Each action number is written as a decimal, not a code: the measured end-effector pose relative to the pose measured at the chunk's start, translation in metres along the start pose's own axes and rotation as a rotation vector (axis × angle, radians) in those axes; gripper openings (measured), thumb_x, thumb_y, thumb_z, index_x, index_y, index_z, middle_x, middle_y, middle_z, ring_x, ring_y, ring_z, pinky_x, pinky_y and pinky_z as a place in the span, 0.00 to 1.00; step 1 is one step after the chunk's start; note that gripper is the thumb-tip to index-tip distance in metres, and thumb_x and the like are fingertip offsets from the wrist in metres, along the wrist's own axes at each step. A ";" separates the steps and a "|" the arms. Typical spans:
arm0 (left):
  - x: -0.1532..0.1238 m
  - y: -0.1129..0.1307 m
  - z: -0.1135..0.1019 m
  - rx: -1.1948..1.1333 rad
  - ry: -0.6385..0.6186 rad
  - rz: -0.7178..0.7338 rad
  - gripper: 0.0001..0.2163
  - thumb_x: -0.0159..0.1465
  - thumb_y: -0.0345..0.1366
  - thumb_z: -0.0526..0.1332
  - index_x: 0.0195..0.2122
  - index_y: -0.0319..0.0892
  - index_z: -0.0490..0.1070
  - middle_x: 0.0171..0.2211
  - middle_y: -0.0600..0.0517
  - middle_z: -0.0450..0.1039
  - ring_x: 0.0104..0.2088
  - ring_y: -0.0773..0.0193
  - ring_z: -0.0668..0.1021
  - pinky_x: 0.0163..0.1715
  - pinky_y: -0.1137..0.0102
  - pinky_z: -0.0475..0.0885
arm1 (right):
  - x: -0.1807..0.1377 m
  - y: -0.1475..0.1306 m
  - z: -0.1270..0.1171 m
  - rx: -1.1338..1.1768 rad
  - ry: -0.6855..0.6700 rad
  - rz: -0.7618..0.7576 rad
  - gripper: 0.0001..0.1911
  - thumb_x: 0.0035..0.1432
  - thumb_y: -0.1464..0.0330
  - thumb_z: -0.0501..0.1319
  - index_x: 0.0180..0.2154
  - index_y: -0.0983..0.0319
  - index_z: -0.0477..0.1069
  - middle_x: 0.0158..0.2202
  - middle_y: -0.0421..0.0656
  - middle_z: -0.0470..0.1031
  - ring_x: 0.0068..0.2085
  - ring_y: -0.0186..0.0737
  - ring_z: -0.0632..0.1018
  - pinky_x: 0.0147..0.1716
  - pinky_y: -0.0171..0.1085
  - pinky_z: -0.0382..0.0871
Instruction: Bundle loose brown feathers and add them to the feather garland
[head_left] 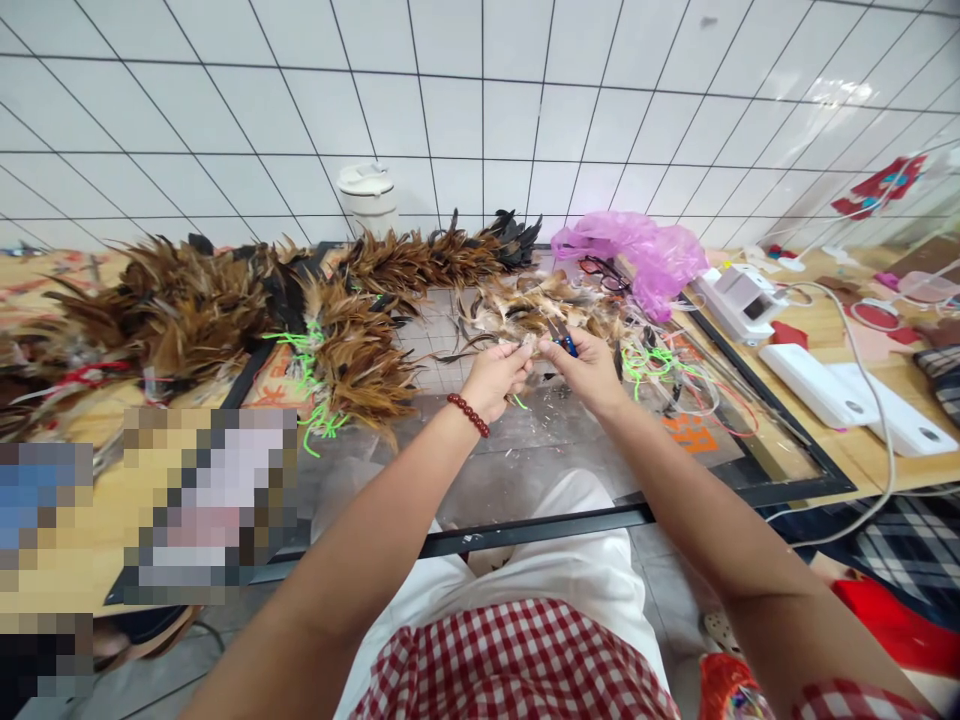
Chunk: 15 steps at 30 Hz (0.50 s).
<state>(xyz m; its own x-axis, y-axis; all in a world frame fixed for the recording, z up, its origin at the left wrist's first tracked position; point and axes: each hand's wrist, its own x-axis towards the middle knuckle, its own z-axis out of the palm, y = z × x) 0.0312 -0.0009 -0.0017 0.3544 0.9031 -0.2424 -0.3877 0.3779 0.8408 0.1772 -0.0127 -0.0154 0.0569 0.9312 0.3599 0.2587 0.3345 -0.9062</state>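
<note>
Above a glass-topped table [480, 430], my left hand [495, 380], with a beaded bracelet on its wrist, is closed in a pinch. Pale quill ends or thread seem to lie at its fingertips, too small to make out. My right hand [589, 372] is wrapped round a small blue-handled tool, seemingly thread snips [568, 344], its dark tip pointing away from me. The two hands nearly touch. Just beyond them spreads a loose pile of light brown feathers [540, 300]. Bright green ties [649, 366] and clear strands lie to the right of my right hand.
Bushy brown feather bunches [360, 360] cover the left and back. A white canister [369, 200] stands by the tiled wall. A pink plastic bag [637, 250], glasses [604, 272], white devices [817, 385] and a cable [885, 420] lie right. The table has a black frame edge [540, 527].
</note>
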 end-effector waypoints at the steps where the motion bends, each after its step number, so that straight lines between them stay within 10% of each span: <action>1: -0.001 0.001 0.000 -0.023 -0.023 -0.007 0.10 0.58 0.32 0.67 0.25 0.35 0.66 0.19 0.57 0.63 0.14 0.82 0.55 0.13 0.82 0.47 | 0.000 0.000 0.000 -0.018 0.011 -0.012 0.18 0.53 0.52 0.64 0.32 0.61 0.74 0.25 0.38 0.67 0.28 0.33 0.66 0.29 0.34 0.59; 15: -0.004 0.008 -0.001 -0.115 -0.042 -0.043 0.08 0.54 0.23 0.66 0.28 0.35 0.66 0.18 0.61 0.56 0.14 0.83 0.53 0.12 0.82 0.45 | -0.001 0.000 0.000 -0.094 0.054 -0.069 0.16 0.56 0.54 0.63 0.32 0.61 0.73 0.26 0.37 0.67 0.29 0.33 0.66 0.32 0.35 0.61</action>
<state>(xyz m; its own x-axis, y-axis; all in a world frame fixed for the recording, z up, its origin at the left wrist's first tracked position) 0.0260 -0.0009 0.0058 0.4072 0.8771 -0.2549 -0.4658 0.4394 0.7681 0.1776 -0.0138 -0.0161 0.0874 0.8963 0.4347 0.3528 0.3802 -0.8549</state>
